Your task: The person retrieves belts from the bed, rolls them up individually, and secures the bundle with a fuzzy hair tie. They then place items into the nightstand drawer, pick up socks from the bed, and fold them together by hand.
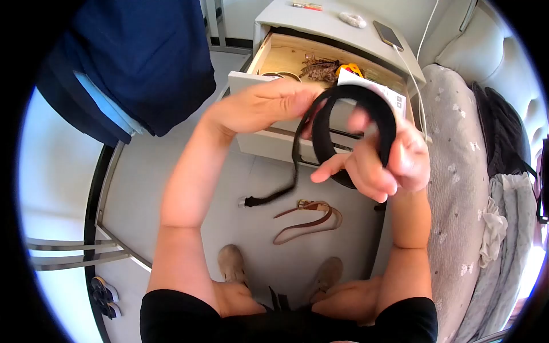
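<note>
A black belt (322, 132) is wound into a loop in front of me, above the floor. Its loose end hangs to the left, with a pale metallic tip near my shins. My left hand (271, 104) grips the belt at the loop's upper left side; its fingertips are partly hidden behind the strap. On the other side, my right hand (394, 160) is closed around the loop's right edge, some fingers passing through the ring and a little blurred. Below, a brown belt (326, 220) with a gold-coloured buckle lies curled on the floor.
An open drawer (281, 50) holds a brown patterned item, a yellow object and white paper (374, 88). A phone (388, 34) with a cable rests on the cabinet top. The bed (443, 200) is at right, dark clothes (143, 57) hang at left, and shoes (106, 297) sit lower left.
</note>
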A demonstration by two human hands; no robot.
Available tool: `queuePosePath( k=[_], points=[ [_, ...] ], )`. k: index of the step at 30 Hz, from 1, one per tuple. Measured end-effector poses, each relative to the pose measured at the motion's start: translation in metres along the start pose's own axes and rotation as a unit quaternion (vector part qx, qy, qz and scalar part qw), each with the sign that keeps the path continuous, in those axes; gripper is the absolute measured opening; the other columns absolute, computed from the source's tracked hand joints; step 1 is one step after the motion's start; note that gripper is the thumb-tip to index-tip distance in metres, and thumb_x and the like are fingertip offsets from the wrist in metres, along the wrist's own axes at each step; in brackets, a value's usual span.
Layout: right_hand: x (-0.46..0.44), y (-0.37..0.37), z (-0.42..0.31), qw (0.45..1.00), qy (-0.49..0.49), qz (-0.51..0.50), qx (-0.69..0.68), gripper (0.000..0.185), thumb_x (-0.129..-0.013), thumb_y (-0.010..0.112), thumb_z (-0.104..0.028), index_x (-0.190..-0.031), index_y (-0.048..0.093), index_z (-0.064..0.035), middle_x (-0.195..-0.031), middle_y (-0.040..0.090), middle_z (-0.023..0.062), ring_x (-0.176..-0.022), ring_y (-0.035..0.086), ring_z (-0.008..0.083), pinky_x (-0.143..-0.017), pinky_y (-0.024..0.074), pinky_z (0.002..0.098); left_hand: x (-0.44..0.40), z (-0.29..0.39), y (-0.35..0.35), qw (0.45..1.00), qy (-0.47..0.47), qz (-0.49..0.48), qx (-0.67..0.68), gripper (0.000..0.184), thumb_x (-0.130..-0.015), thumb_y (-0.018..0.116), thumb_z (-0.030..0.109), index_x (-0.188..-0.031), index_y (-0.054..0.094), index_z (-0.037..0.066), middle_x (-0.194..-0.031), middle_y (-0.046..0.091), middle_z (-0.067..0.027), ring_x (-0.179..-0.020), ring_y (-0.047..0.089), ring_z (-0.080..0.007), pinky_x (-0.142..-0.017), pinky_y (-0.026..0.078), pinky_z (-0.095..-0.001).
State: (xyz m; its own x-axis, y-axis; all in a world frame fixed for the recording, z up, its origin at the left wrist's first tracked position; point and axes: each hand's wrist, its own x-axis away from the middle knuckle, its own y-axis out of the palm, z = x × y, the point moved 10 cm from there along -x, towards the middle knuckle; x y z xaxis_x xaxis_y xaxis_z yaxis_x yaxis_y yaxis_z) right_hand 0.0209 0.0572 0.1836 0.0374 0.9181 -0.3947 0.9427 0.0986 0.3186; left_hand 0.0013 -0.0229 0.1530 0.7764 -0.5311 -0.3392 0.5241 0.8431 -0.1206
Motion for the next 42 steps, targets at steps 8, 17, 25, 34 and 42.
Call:
queuePosePath(
  k=[8,17,25,34,42],
  points=[
    [-0.01,-0.01,-0.018,0.992,-0.062,0.084,-0.07,0.056,-0.102,0.021,-0.035,-0.144,0.012,0.0004,-0.061,0.047,0.0002,-0.046,0.052,0.0133,-0.096,0.0393,0.0641,-0.007,0.017,-0.012,0.963,0.128,0.222,0.08,0.067,-0.095,0.032,0.058,-0.126,0.047,0.0,-0.107,0.059,-0.0076,-0.099,0.058,-0.0149,-0.087,0.046,-0.0267],
    [-0.005,0.007,0.012,0.998,0.034,0.051,-0.021,0.056,-0.1,0.039,-0.034,-0.141,0.021,-0.0002,-0.062,0.052,0.0063,-0.048,0.057,0.0195,-0.088,0.0486,0.0524,0.007,0.033,-0.056,0.923,0.182,0.329,0.081,0.059,-0.094,0.042,0.053,-0.107,0.057,-0.002,-0.074,0.041,0.003,-0.06,0.035,-0.0038,-0.052,0.031,-0.0188],
    [-0.01,0.008,-0.034,0.97,-0.145,0.094,0.171,0.055,-0.102,0.032,-0.028,-0.144,0.011,-0.0003,-0.068,0.054,0.0104,-0.054,0.06,0.0252,-0.098,0.0404,0.0581,-0.018,0.005,-0.002,0.96,0.139,0.24,0.033,0.045,-0.1,0.039,0.041,-0.105,0.059,0.001,-0.08,0.055,0.0012,-0.064,0.049,-0.0059,-0.059,0.042,-0.0198],
    [-0.004,-0.002,-0.046,0.704,-0.154,0.202,0.663,0.047,-0.087,0.057,-0.015,-0.126,0.04,0.0036,-0.086,0.063,0.0126,-0.074,0.063,0.0216,-0.094,0.0437,0.0468,-0.019,-0.048,0.042,0.955,-0.076,0.177,0.227,0.036,-0.096,0.05,0.034,-0.108,0.057,0.0,-0.088,0.061,-0.0073,-0.082,0.058,-0.0129,-0.077,0.047,-0.0236],
    [0.005,-0.008,-0.046,0.376,-0.033,0.141,0.915,0.042,-0.075,0.068,-0.03,-0.107,0.056,-0.005,-0.065,0.057,0.0086,-0.061,0.06,0.0287,-0.085,0.0482,0.0447,0.003,0.02,0.016,0.921,-0.027,0.197,-0.335,0.047,-0.073,0.072,0.013,-0.116,0.058,0.002,-0.091,0.062,-0.0094,-0.082,0.061,-0.0184,-0.073,0.048,-0.0303]
  ],
)
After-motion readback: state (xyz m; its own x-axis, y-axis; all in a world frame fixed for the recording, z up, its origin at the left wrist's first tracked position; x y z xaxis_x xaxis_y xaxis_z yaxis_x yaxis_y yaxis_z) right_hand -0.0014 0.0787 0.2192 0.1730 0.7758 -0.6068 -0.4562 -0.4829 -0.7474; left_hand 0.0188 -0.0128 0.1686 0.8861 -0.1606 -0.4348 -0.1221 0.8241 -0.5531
